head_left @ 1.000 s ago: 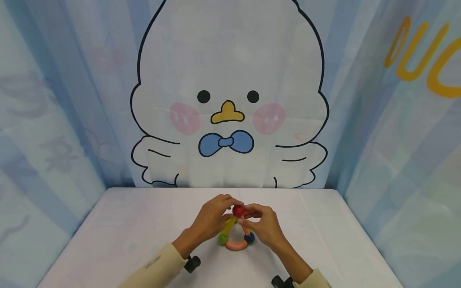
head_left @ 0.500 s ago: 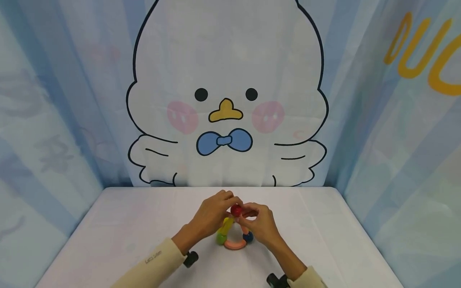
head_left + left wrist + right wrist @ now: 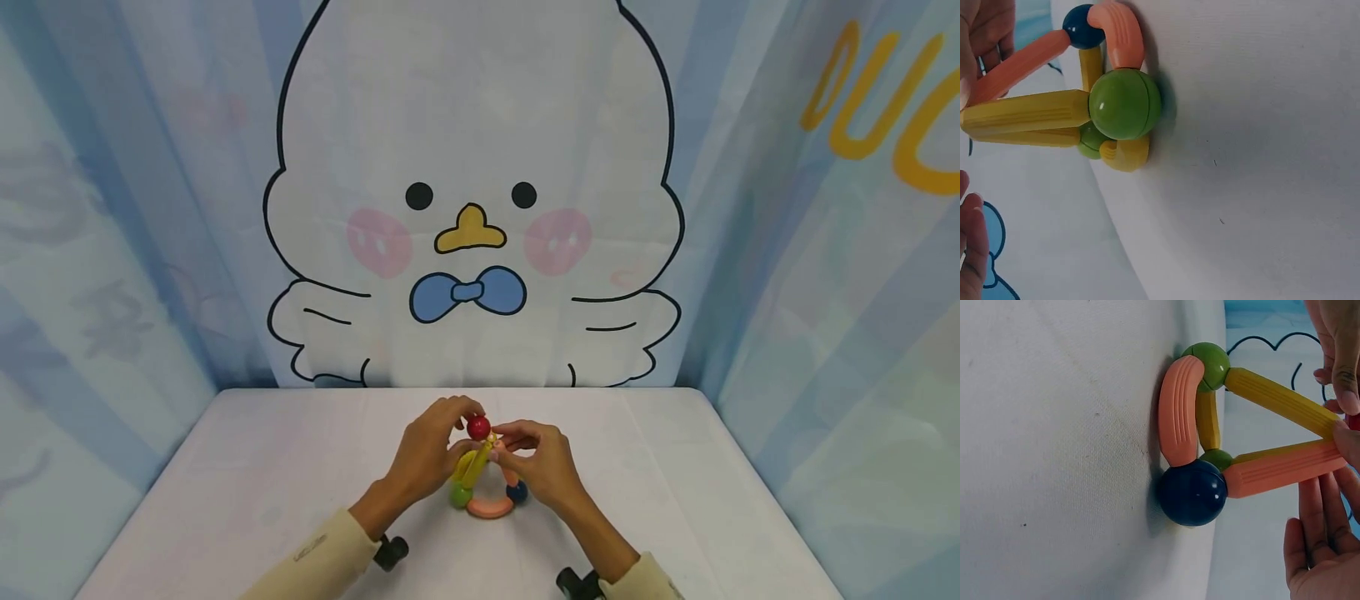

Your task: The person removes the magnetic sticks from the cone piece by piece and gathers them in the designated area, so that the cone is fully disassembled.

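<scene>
A pyramid-like frame of toy building rods and balls stands on the table. Its base has a curved orange rod (image 3: 489, 508), a green ball (image 3: 1207, 365), a dark blue ball (image 3: 1191, 492) and another green ball behind. Yellow rods (image 3: 1025, 114) and a straight orange rod (image 3: 1286, 467) lean together at the top. My left hand (image 3: 426, 446) holds a red ball (image 3: 478, 427) between fingers and thumb, just up and left of the rods' meeting ends. My right hand (image 3: 553, 468) pinches those upper ends, its fingertips partly covering them.
White cloth covers the table (image 3: 300, 442). Behind it hangs a curtain (image 3: 480, 108) printed with a white cartoon bird, and blue patterned curtains flank both sides. A dark camera mount (image 3: 392, 552) sits on the left wrist and another (image 3: 577, 583) on the right.
My left hand has drawn the red ball up and left off the rods' top, so their ends now show. My right hand stays pinching at the top, and the frame's base keeps its place.
</scene>
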A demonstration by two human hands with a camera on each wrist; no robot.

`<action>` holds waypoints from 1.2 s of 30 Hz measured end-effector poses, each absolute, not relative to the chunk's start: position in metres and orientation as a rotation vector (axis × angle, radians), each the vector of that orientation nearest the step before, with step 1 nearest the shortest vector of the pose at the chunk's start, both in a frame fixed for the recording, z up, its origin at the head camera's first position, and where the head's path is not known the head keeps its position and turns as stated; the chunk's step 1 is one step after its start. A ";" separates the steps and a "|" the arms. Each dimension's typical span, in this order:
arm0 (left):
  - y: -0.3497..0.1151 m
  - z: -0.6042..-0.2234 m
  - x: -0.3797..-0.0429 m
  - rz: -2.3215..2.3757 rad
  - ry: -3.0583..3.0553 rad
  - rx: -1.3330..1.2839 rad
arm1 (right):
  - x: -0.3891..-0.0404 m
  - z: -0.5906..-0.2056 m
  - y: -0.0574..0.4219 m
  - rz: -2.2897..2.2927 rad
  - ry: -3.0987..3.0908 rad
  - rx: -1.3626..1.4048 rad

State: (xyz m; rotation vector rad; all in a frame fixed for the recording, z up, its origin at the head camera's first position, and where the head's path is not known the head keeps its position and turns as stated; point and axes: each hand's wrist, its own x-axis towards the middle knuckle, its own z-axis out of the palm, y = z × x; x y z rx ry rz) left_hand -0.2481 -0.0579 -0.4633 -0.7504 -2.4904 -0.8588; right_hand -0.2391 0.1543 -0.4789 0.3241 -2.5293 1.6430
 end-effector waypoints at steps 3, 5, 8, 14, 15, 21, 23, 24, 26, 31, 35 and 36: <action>-0.063 -0.463 -0.247 -0.894 -2.502 -0.676 | -0.239 -0.479 0.154 1.643 -2.533 0.321; -0.068 -0.463 -0.246 -0.914 -2.512 -0.633 | -0.238 -0.478 0.155 1.639 -2.536 0.317; -0.076 -0.465 -0.247 -0.956 -2.527 -0.573 | -0.238 -0.478 0.155 1.628 -2.540 0.310; -0.097 -0.470 -0.246 -0.981 -2.570 -0.441 | -0.237 -0.479 0.155 1.635 -2.542 0.294; -0.101 -0.471 -0.245 -0.975 -2.578 -0.422 | -0.237 -0.479 0.155 1.638 -2.541 0.294; -0.128 -0.476 -0.247 -0.917 -2.643 -0.331 | -0.238 -0.480 0.154 1.632 -2.534 0.308; -0.138 -0.478 -0.249 -0.898 -2.666 -0.310 | -0.238 -0.480 0.154 1.633 -2.539 0.304; -0.143 -0.478 -0.250 -0.885 -2.677 -0.301 | -0.238 -0.480 0.154 1.633 -2.541 0.303; -0.154 -0.480 -0.252 -0.861 -2.696 -0.288 | -0.238 -0.480 0.154 1.641 -2.548 0.290; -0.180 -0.483 -0.259 -0.816 -2.735 -0.275 | -0.238 -0.479 0.154 1.643 -2.548 0.294; -0.198 -0.485 -0.264 -0.784 -2.781 -0.259 | -0.238 -0.479 0.154 1.641 -2.550 0.294; -0.203 -0.486 -0.265 -0.771 -2.796 -0.251 | -0.238 -0.479 0.154 1.639 -2.551 0.293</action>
